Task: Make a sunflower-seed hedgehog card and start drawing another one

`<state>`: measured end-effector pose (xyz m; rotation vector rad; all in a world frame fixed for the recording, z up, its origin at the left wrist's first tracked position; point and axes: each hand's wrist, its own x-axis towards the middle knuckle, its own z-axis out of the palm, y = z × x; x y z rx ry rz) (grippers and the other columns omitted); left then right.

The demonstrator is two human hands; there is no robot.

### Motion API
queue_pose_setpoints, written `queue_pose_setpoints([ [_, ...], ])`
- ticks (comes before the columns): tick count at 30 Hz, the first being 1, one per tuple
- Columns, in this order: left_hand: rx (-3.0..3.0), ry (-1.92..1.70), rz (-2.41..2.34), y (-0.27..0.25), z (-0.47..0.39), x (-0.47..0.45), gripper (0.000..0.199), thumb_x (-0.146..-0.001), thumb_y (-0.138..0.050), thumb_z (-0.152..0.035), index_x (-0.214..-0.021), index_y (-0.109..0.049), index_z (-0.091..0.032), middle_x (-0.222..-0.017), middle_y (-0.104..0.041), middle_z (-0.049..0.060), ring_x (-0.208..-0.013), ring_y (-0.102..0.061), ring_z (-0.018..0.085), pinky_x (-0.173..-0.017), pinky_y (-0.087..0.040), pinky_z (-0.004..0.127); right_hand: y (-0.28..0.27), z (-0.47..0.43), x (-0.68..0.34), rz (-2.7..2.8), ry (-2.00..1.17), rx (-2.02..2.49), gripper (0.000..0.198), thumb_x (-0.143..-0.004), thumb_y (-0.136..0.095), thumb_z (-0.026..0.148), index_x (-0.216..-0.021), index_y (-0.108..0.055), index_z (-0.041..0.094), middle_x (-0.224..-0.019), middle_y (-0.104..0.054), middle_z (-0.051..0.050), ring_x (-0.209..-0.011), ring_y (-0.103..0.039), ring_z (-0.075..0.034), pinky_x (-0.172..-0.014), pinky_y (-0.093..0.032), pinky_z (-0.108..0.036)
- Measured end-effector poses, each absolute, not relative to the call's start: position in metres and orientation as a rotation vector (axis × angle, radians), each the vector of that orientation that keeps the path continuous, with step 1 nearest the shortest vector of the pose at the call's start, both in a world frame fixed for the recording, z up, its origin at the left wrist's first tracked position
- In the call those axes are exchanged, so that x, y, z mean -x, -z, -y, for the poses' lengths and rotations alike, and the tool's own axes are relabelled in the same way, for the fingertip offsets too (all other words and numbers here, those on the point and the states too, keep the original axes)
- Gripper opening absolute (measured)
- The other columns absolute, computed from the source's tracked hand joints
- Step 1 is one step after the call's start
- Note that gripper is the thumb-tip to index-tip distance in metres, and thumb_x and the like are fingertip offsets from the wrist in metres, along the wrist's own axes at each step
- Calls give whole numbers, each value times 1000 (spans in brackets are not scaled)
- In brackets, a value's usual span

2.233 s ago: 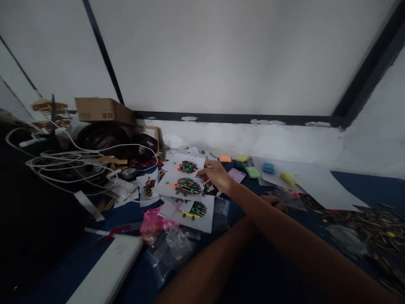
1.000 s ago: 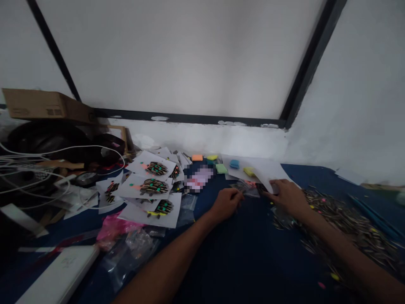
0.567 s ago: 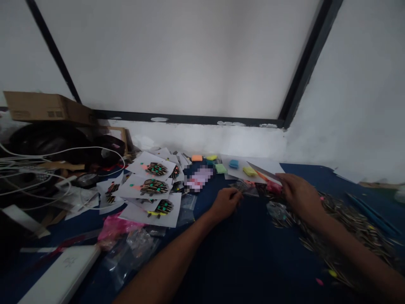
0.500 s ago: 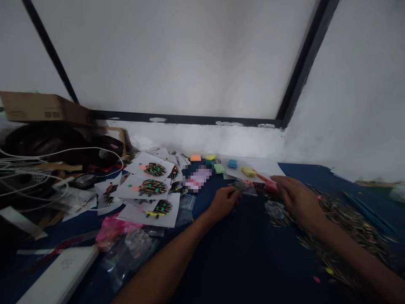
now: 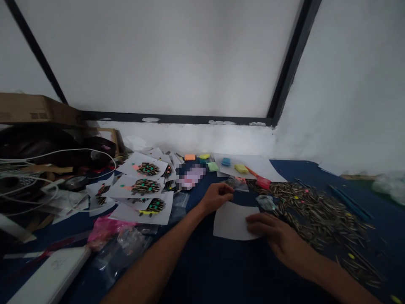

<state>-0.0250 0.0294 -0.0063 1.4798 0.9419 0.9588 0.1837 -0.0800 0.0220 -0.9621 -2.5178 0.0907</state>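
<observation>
A blank white sheet of paper [image 5: 236,221] is held at its right edge by my right hand [image 5: 272,232], low over the blue table cover. My left hand [image 5: 218,196] is just beyond the sheet's upper left edge. Its fingers are loosely bent, with a gap to the thumb and nothing visible between them. A small clear plastic bag [image 5: 239,185] lies right by the left fingertips. Past the right hand spreads a heap of striped seeds [image 5: 316,207], which look like sunflower seeds, with another small clear bag [image 5: 266,202] at its near left side.
Paper cards [image 5: 139,188] with seeds stuck on them pile up at left. Behind my hands, a larger white sheet [image 5: 262,164] bears blue and yellow packets [image 5: 241,168] and an orange-red tool [image 5: 262,182]. A white box [image 5: 50,274], cables and a cardboard box [image 5: 38,109] crowd the left side.
My right hand has come away from the orange-red tool, moving nearer to me, and now holds the small white sheet. The left hand stays about where it was. The view has shifted slightly right.
</observation>
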Motion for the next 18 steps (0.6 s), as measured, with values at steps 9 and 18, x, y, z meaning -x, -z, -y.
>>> queue_pose_setpoints([
  [9,-1963,-463,-953,-12,-31,41,29,-62,-62,-7,-90,-68,-11,-89,-68,5,-83,-62,17,-71,-46,24,-10,75,-190,2355,41,1061,41,-85,-32,5,-105,-66,16,-100,-71,-11,-89,-67,-19,-73,-56,-32],
  [18,-2230,-71,-965,-33,-23,43,31,-63,-60,-9,-93,-67,-14,-87,-66,1,-76,-60,14,-58,-41,19,-17,68,-210,2392,115,1421,38,-79,-38,6,-98,-70,17,-92,-71,-9,-84,-67,-21,-73,-54,-34],
])
